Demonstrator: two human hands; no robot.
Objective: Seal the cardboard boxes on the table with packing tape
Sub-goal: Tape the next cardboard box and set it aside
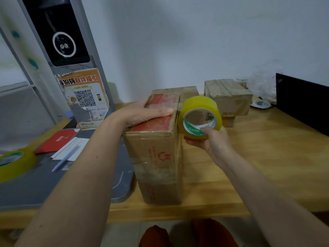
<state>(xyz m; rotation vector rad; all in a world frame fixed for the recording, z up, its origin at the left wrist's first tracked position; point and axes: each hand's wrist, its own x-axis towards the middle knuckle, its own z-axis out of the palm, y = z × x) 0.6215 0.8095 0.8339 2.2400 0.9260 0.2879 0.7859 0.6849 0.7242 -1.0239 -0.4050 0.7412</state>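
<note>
Box (156, 139) stands upright — long axis vertical (tape roll (200, 117) beside).

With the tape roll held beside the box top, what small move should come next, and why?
Probably draw the yellow tape roll down the box's right side. The left hand presses flat on the tall cardboard box, the right hand grips the roll, and a clear strip seems to stretch from the top to the roll.

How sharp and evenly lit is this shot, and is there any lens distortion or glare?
Head view: soft, even indoor light; the yellow packing tape roll and tall brown cardboard box are fairly sharp. Wide-angle bending tilts the grey kiosk post at the left. Mild glare on the box's taped top; corners look softer.
</note>
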